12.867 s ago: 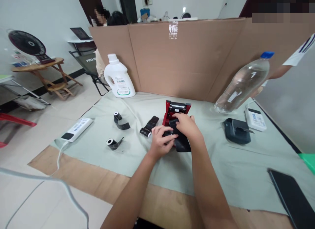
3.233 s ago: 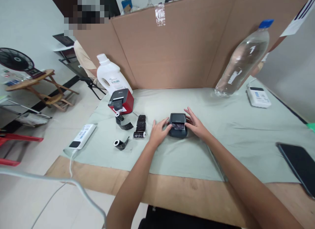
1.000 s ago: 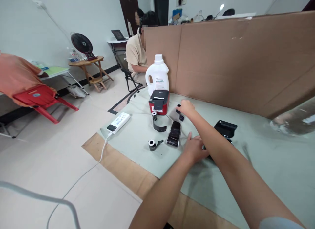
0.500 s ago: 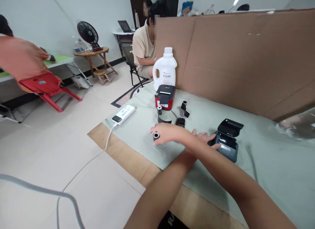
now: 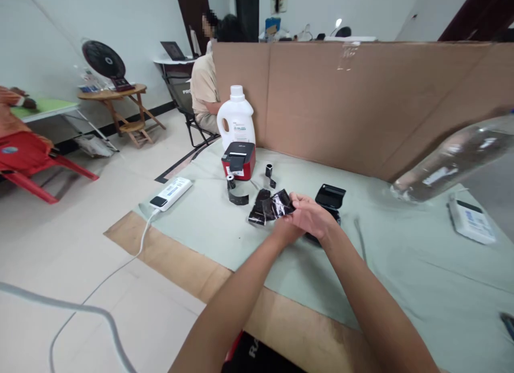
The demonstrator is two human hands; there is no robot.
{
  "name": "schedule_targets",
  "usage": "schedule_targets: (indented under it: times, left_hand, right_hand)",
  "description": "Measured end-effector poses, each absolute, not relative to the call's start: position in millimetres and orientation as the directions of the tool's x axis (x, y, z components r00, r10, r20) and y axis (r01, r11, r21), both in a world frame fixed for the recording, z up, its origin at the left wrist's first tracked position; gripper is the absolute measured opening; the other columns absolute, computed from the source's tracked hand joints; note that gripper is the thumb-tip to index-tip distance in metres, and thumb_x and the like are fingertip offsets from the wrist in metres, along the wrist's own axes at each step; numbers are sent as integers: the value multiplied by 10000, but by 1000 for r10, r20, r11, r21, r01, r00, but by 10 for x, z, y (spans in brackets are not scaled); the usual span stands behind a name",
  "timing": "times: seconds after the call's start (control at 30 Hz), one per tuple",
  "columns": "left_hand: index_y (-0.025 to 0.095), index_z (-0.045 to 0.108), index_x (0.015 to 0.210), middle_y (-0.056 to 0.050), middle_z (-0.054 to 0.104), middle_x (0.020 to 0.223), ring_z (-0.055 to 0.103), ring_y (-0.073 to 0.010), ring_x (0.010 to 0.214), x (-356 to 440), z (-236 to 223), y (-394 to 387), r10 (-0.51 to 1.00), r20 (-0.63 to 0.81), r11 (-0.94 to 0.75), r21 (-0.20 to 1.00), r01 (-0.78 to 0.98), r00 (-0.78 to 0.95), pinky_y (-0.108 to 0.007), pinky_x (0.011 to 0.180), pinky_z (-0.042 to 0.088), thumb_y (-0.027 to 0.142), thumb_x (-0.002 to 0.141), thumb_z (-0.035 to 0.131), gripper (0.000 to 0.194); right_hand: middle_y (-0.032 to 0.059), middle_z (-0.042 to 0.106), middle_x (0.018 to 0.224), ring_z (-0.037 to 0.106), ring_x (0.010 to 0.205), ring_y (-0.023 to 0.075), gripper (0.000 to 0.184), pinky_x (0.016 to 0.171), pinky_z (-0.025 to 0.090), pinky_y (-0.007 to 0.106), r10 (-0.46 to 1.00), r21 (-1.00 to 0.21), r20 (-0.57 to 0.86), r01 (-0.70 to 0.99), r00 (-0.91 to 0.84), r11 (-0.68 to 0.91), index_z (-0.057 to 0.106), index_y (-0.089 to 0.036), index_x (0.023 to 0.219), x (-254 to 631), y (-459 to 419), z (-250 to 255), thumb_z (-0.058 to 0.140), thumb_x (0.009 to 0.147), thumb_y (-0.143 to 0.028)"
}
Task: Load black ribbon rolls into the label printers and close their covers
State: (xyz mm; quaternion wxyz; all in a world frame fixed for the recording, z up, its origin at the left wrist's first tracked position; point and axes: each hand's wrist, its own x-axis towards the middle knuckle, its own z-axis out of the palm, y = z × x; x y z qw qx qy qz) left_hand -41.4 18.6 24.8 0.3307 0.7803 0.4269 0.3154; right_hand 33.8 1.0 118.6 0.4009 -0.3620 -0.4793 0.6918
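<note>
Currently pinching glossy black strip [image 5: 282,204] with right hand [image 5: 311,215], crowding left hand [image 5: 288,231] close against it, left grip partly hidden, can't tell; holding strip over cloth [image 5: 209,239], just left of open-lidded dark device [image 5: 330,195].

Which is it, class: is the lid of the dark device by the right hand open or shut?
Open: the lid tilts up and back from the dark device, which the right hand partly hides.
</note>
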Motion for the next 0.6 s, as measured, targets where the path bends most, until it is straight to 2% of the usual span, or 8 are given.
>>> schedule_targets:
  times: [0.1, 0.17, 0.27, 0.33, 0.43, 0.5, 0.6]
  left_hand:
    - [222, 636, 1271, -89, 660, 1360, 540, -307, 1367, -454, 224, 175, 865, 252, -452, 767, 456, 434, -460, 1150, 453, 314, 938, 554, 355]
    - [222, 647, 1266, -71, 697, 1306, 608, -279, 1283, -496, 189, 163, 873, 268, -449, 768, 457, 408, -427, 1095, 503, 336, 938, 558, 358]
    - [210, 677, 1241, -74, 732, 1232, 656, -265, 1191, -546, 165, 159, 886, 322, -452, 756, 474, 333, -422, 1077, 512, 325, 914, 583, 359]
    - [218, 633, 1337, -78, 713, 1278, 637, -264, 1220, -564, 179, 158, 863, 385, -502, 723, 474, 327, -426, 1110, 481, 295, 870, 610, 474]
    - [209, 484, 1501, -98, 656, 1374, 589, -266, 1294, -573, 214, 134, 788, 481, -615, 658, 435, 385, -422, 1141, 444, 314, 834, 621, 688]
    - [208, 511, 1477, -110, 674, 1331, 608, -264, 1256, -571, 224, 103, 744, 527, -668, 608, 430, 411, -423, 1112, 458, 330, 859, 576, 634]
    - [224, 641, 1316, -110, 729, 1138, 669, -245, 1075, -572, 205, 55, 705, 569, -708, 540, 454, 424, -420, 994, 509, 306, 920, 471, 439]
  right_hand:
    - [-14, 520, 784, 568, 747, 165, 368, 740, 533, 334, 948, -945, -95, -273, -304, -183, 361, -252, 763, 620, -87, 1199, 691, 729, -412]
    - [-18, 548, 836, 593, 788, 164, 340, 786, 548, 351, 958, -941, -78, -297, -277, -163, 404, -253, 810, 806, -111, 1221, 712, 721, -366]
    - [-19, 588, 909, 614, 815, 151, 403, 783, 552, 323, 956, -953, -88, -255, -279, -162, 539, -261, 998, 1093, -133, 1287, 784, 677, -279]
    - [-5, 603, 961, 613, 818, 144, 506, 738, 546, 288, 955, -970, -109, -179, -275, -162, 599, -266, 1144, 1262, -153, 1337, 800, 681, -260]
    - [32, 624, 1010, 607, 816, 147, 465, 675, 533, 263, 949, -982, -163, -53, -269, -184, 657, -242, 1217, 1429, -170, 1373, 750, 764, -300]
    - [67, 651, 1056, 621, 855, 165, 404, 675, 535, 268, 954, -979, -201, 2, -221, -205, 670, -222, 1253, 1484, -158, 1358, 623, 863, -317]
    - [95, 675, 1182, 642, 983, 191, 466, 727, 547, 273, 964, -967, -236, 125, -121, -221, 628, -236, 1358, 1534, -115, 1298, 454, 926, -261]
